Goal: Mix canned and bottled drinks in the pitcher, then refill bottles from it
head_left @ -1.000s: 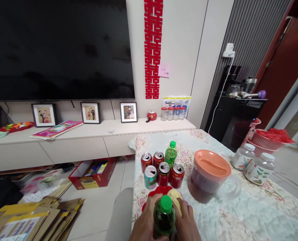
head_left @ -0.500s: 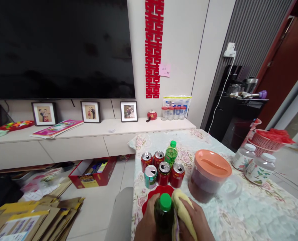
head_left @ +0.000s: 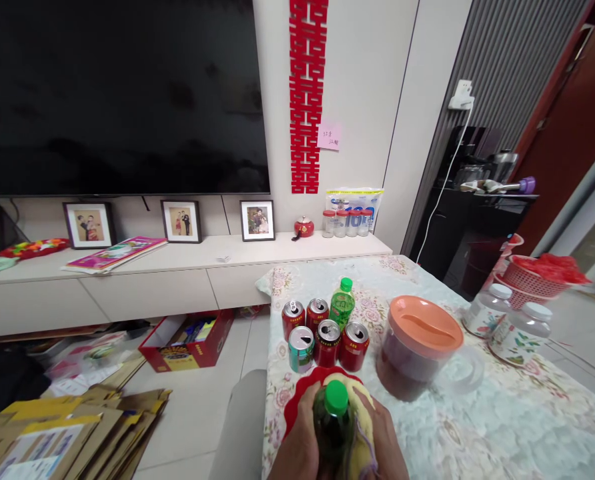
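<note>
A dark green bottle with a bright green cap (head_left: pixel 336 399) stands between my hands at the bottom of the view. My left hand (head_left: pixel 300 437) is wrapped round its left side. In my right hand (head_left: pixel 383 433) is a yellow cloth (head_left: pixel 361 433), pressed against the bottle's right side and curling behind its neck. Beneath and behind them shows a scalloped red dish (head_left: pixel 293 408). Just beyond stand several drink cans, among them a teal can (head_left: pixel 301 350) and a red can (head_left: pixel 353 347), with a green-capped drink bottle (head_left: pixel 343 303) behind. The bottle's lower part is hidden.
A clear tub with an orange lid (head_left: pixel 422 327) stands right of the cans on the flowered tablecloth (head_left: pixel 482 420). Two white-capped jars (head_left: pixel 520 333) and a pink basket (head_left: pixel 532 280) are farther right. Flattened cardboard (head_left: pixel 102 433) and a red box (head_left: pixel 192 350) lie on the floor.
My right hand and the yellow cloth have moved left and closer round the bottle, the cloth now reaching behind its neck. The bottle has shifted slightly right.
</note>
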`<control>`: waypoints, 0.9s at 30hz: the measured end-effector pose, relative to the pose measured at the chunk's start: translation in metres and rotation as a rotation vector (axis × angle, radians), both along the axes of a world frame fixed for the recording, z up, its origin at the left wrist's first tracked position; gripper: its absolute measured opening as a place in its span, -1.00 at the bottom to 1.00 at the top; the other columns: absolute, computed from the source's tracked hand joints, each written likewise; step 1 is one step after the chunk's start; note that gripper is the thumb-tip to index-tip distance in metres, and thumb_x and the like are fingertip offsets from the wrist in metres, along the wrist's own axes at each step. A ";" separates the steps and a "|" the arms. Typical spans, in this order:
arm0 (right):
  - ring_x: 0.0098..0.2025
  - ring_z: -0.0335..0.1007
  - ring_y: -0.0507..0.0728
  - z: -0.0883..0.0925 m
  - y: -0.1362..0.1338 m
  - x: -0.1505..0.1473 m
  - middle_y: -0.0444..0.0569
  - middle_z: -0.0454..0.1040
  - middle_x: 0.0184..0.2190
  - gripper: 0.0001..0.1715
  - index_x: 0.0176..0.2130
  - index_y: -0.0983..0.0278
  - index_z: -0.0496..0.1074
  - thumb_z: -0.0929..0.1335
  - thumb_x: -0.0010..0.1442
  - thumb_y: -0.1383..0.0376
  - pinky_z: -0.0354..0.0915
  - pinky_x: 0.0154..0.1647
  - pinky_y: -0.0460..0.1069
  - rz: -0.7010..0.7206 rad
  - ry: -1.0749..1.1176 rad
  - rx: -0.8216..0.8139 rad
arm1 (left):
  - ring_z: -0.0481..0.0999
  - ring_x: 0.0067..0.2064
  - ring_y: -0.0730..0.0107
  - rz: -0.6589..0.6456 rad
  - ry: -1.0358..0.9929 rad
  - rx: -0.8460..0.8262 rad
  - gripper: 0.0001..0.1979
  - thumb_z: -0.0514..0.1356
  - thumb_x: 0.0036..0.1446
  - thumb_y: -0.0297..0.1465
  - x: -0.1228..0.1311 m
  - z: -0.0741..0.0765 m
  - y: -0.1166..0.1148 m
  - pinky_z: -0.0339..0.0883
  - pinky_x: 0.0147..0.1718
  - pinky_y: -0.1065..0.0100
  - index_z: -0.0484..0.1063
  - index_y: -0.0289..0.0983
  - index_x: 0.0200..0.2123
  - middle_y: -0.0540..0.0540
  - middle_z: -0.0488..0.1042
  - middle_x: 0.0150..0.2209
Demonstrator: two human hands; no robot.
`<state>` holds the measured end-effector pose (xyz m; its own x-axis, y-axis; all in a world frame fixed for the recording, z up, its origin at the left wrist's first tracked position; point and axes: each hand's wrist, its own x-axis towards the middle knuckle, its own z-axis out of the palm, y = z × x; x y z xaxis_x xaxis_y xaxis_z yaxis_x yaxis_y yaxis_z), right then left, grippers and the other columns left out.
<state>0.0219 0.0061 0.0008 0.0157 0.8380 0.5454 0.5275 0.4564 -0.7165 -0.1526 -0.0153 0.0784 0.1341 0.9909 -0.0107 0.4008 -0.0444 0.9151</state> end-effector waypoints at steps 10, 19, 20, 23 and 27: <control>0.00 0.53 0.38 -0.032 0.023 0.009 0.14 0.58 0.08 -0.23 0.12 0.15 0.61 0.38 -0.13 0.33 0.46 0.05 0.18 0.050 -0.406 -0.201 | 0.41 0.40 -0.21 -0.180 -0.033 0.079 0.04 0.24 0.07 -0.32 -0.017 -0.019 0.012 0.29 0.35 -0.02 -0.20 -0.38 0.52 -0.51 0.33 0.40; 0.01 0.51 0.37 -0.008 0.024 0.001 0.18 0.59 0.00 -0.34 0.07 0.19 0.64 0.35 -0.03 0.38 0.43 0.12 0.22 0.098 -0.362 -0.276 | 0.36 0.43 -0.12 -0.017 0.049 -0.052 0.08 0.29 -0.20 -0.50 -0.017 0.005 0.012 0.25 0.38 0.13 0.09 -0.22 0.47 -0.28 0.28 0.47; 0.04 0.52 0.35 -0.005 0.022 0.003 0.17 0.58 0.02 -0.34 0.11 0.19 0.62 0.34 0.02 0.36 0.44 0.15 0.20 0.122 -0.323 -0.253 | 0.39 0.41 -0.14 0.000 0.040 -0.046 0.04 0.31 -0.17 -0.48 -0.015 0.005 0.011 0.27 0.36 0.11 0.13 -0.22 0.45 -0.29 0.32 0.44; 0.15 0.53 0.28 0.008 0.012 0.007 0.10 0.57 0.11 -0.45 0.19 0.11 0.57 0.27 0.29 0.28 0.44 0.22 0.13 0.185 -0.061 -0.143 | 0.46 0.34 -0.17 0.038 0.025 -0.025 -0.09 0.36 -0.09 -0.42 -0.011 0.005 0.010 0.32 0.33 0.08 0.25 -0.19 0.39 -0.26 0.46 0.32; 0.19 0.55 0.23 0.032 -0.002 0.007 0.04 0.54 0.19 -0.52 0.23 0.03 0.53 0.25 0.44 0.26 0.50 0.17 0.05 0.132 0.180 -0.041 | 0.46 0.33 -0.12 0.023 -0.003 0.046 -0.22 0.41 -0.01 -0.32 -0.008 0.011 0.009 0.32 0.33 0.11 0.34 -0.14 0.32 -0.21 0.50 0.26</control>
<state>0.0288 0.0040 0.0324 -0.0015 0.8609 0.5088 0.3272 0.4812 -0.8133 -0.1603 -0.0061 0.0890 0.1113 0.9931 0.0356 0.3990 -0.0774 0.9137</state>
